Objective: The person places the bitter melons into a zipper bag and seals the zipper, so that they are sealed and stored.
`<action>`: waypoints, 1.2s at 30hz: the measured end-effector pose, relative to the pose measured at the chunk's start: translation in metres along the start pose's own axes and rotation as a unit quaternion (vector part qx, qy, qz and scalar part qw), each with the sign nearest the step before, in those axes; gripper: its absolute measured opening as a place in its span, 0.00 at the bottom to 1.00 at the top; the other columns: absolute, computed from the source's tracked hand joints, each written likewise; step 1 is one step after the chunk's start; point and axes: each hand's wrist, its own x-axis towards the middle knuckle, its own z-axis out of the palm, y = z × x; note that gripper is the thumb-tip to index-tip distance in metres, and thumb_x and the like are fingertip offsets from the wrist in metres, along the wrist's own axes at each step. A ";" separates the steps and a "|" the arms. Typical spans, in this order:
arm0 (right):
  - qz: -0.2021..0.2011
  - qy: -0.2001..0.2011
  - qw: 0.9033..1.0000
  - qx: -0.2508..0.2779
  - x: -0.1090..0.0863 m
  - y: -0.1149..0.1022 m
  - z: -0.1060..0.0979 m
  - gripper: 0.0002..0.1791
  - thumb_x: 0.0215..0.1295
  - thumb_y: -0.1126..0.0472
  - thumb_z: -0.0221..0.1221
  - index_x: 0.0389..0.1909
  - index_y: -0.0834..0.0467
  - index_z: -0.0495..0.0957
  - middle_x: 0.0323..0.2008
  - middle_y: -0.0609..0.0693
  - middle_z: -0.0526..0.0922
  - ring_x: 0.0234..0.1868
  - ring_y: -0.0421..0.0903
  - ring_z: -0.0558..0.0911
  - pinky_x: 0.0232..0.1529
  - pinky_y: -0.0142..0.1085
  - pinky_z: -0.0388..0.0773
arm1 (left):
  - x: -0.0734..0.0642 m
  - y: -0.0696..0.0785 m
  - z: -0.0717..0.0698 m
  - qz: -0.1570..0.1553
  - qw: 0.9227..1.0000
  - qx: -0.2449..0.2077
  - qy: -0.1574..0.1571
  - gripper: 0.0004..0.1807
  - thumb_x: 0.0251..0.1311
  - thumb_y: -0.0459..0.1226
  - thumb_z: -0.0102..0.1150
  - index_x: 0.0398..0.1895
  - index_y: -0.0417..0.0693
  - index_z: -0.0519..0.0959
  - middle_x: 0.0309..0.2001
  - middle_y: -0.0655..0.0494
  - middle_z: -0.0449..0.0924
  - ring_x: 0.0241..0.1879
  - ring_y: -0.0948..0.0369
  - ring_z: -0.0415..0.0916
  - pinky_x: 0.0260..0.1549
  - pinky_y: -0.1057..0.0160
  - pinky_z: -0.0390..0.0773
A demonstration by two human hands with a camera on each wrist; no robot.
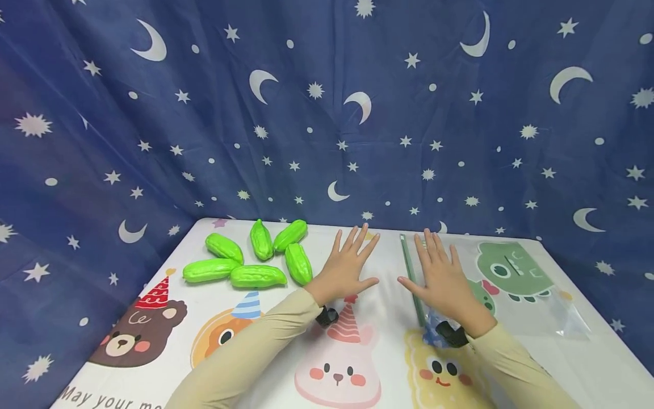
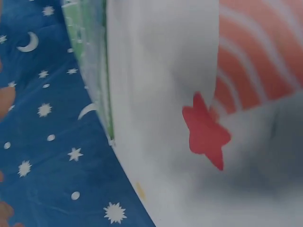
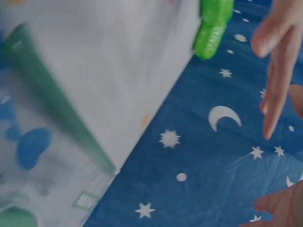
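My left hand (image 1: 341,271) is held over the middle of the table, fingers spread and straight, holding nothing. To its left lie several bright green toy bitter melons (image 1: 258,276), the nearest melon (image 1: 298,264) just beside the hand. My right hand (image 1: 445,284), also with fingers extended and holding nothing, hovers over the left part of a clear plastic bag (image 1: 536,318) and covers some of it. A green strip (image 1: 409,261) runs along the bag's left edge. In the right wrist view, the left hand (image 3: 282,52) appears at upper right, apart from the right hand's fingers (image 3: 281,205).
A white tablecloth (image 1: 390,352) printed with cartoon animals covers the table. Behind and to the left hangs a dark blue curtain (image 1: 306,142) with moons and stars. Black wrist cameras show under the left wrist (image 1: 327,316) and the right wrist (image 1: 452,334).
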 end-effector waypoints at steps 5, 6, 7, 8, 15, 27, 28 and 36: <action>-0.008 -0.006 1.000 -0.029 -0.002 0.013 0.000 0.53 0.59 0.36 0.54 0.72 0.65 0.44 0.73 0.67 0.42 0.73 0.64 0.45 0.67 0.66 0.42 | 0.028 0.002 0.005 0.052 0.999 0.014 -0.006 0.49 0.58 0.61 0.50 0.75 0.55 0.40 0.76 0.47 0.33 0.75 0.50 0.34 0.71 0.43 0.37; -0.011 -0.005 0.999 -0.034 -0.002 0.016 0.000 0.53 0.59 0.36 0.54 0.72 0.66 0.44 0.73 0.67 0.43 0.73 0.64 0.46 0.67 0.66 0.42 | 0.034 0.002 0.006 0.065 0.998 0.017 -0.007 0.48 0.59 0.61 0.49 0.75 0.55 0.40 0.76 0.47 0.33 0.75 0.50 0.34 0.71 0.43 0.37; -0.014 -0.004 0.999 -0.040 -0.002 0.018 0.002 0.53 0.59 0.36 0.54 0.72 0.66 0.44 0.73 0.67 0.43 0.73 0.64 0.46 0.67 0.66 0.43 | 0.040 0.002 0.008 0.080 0.997 0.020 -0.008 0.48 0.59 0.61 0.49 0.75 0.55 0.39 0.76 0.47 0.32 0.75 0.50 0.35 0.72 0.44 0.37; -0.017 -0.002 0.999 -0.046 -0.002 0.021 0.003 0.53 0.58 0.36 0.54 0.72 0.67 0.45 0.72 0.68 0.44 0.73 0.64 0.47 0.67 0.66 0.43 | 0.046 0.002 0.009 0.094 0.995 0.023 -0.009 0.48 0.60 0.61 0.49 0.75 0.55 0.39 0.76 0.46 0.32 0.75 0.49 0.35 0.72 0.44 0.37; -0.022 -0.016 0.997 -0.075 0.001 0.042 0.017 0.53 0.58 0.36 0.55 0.71 0.68 0.46 0.72 0.69 0.46 0.72 0.65 0.48 0.67 0.66 0.45 | 0.084 0.003 0.028 0.161 0.985 0.056 -0.023 0.46 0.61 0.59 0.49 0.75 0.55 0.41 0.76 0.47 0.35 0.75 0.51 0.36 0.73 0.47 0.36; 0.016 -0.093 0.995 -0.045 0.012 0.062 0.040 0.53 0.60 0.34 0.51 0.71 0.69 0.46 0.71 0.70 0.45 0.72 0.66 0.47 0.67 0.66 0.43 | 0.122 0.014 0.047 0.184 0.967 0.158 -0.075 0.45 0.61 0.62 0.44 0.75 0.56 0.40 0.76 0.49 0.38 0.75 0.55 0.41 0.73 0.50 0.41; 0.019 -0.097 0.994 -0.046 0.014 0.063 0.042 0.53 0.61 0.34 0.51 0.71 0.69 0.46 0.71 0.70 0.46 0.72 0.66 0.48 0.67 0.66 0.44 | 0.125 0.015 0.048 0.185 0.965 0.167 -0.080 0.45 0.61 0.62 0.44 0.75 0.56 0.40 0.76 0.49 0.39 0.75 0.55 0.41 0.73 0.50 0.41; 0.039 -0.133 0.990 -0.036 0.020 0.066 0.052 0.52 0.61 0.33 0.49 0.70 0.71 0.49 0.70 0.73 0.49 0.71 0.68 0.49 0.66 0.67 0.45 | 0.133 0.024 0.054 0.188 0.954 0.201 -0.118 0.46 0.60 0.64 0.44 0.75 0.57 0.42 0.76 0.51 0.41 0.75 0.56 0.43 0.73 0.52 0.43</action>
